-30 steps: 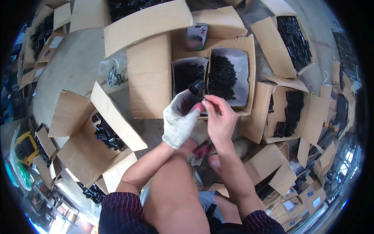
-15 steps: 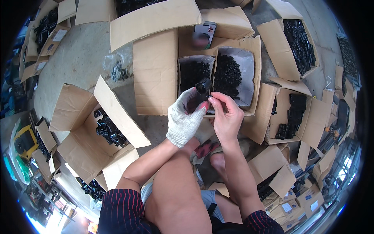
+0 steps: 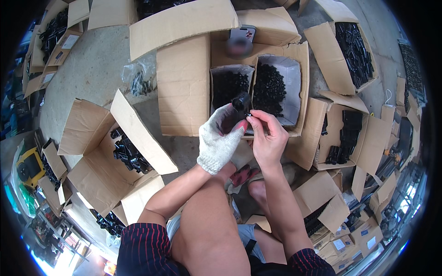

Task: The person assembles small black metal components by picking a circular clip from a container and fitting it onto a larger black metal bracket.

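My left hand (image 3: pixel 216 138), in a grey knit glove with red fingertips, is closed around a black cylindrical plastic part (image 3: pixel 240 102). Bare, my right hand (image 3: pixel 268 137) pinches a tiny dark piece (image 3: pixel 249 115) between thumb and forefinger, close beside that black part; its exact kind is too small to tell. Both hands are held over the near edge of an open cardboard box (image 3: pixel 184 92). Inside it stand a left tray (image 3: pixel 251 69) and a right tray (image 3: pixel 291 76), each holding many small black pieces (image 3: pixel 268 92).
A phone (image 3: pixel 244 33) leans at the box's far side. To the left, an open carton (image 3: pixel 94 165) holds black parts; two more cartons (image 3: pixel 329 55) (image 3: pixel 368 138) stand at right. A plastic bag (image 3: pixel 140 76) lies on the floor. A red-and-grey glove (image 3: pixel 243 177) sits below my hands.
Hardly anything differs. The black part in my left hand has turned very slightly, and the tiny piece in my right fingertips shows a little more.
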Motion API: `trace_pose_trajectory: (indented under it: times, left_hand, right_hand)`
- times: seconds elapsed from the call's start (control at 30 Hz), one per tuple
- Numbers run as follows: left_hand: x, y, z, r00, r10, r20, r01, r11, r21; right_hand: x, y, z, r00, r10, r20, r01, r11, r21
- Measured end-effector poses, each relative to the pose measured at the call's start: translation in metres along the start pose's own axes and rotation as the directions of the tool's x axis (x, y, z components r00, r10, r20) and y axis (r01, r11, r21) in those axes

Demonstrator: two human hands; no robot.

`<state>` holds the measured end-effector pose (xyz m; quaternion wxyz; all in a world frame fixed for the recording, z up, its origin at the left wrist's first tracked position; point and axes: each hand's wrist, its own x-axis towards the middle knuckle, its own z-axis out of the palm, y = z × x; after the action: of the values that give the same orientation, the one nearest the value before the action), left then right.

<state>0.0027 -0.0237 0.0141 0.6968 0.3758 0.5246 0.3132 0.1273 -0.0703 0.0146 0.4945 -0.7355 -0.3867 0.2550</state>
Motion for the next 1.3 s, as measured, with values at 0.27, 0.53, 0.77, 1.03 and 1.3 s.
trace_pose_trajectory:
  times: [0.27, 0.53, 0.77, 1.03, 1.3]
  left_hand:
    - [-0.001, -0.001, -0.002, 1.000, 0.018, -0.001, -0.018, 0.998, 0.067]
    - [-0.005, 0.001, 0.001, 0.999, 0.029, 0.023, -0.030, 0.998, 0.048]
    - [-0.005, 0.003, -0.003, 0.997, -0.034, 0.063, 0.029, 0.997, 0.075]
    - [-0.006, 0.005, 0.006, 0.999, 0.008, 0.042, -0.011, 0.998, 0.065]
    - [-0.005, -0.003, 0.002, 0.997, 0.061, 0.044, -0.067, 0.984, 0.164]
  right_hand:
    - [0.005, -0.006, 0.001, 0.996, -0.081, 0.045, 0.087, 0.987, -0.132]
    - [0.011, 0.001, 0.003, 0.964, -0.222, 0.143, 0.255, 0.925, -0.282]
    - [0.007, 0.013, -0.004, 0.971, -0.099, 0.220, 0.166, 0.935, -0.313]
    - [0.012, 0.002, -0.013, 0.951, -0.217, 0.218, 0.277, 0.915, -0.295]
    - [0.009, 0.007, -0.016, 0.960, -0.140, 0.243, 0.208, 0.936, -0.284]
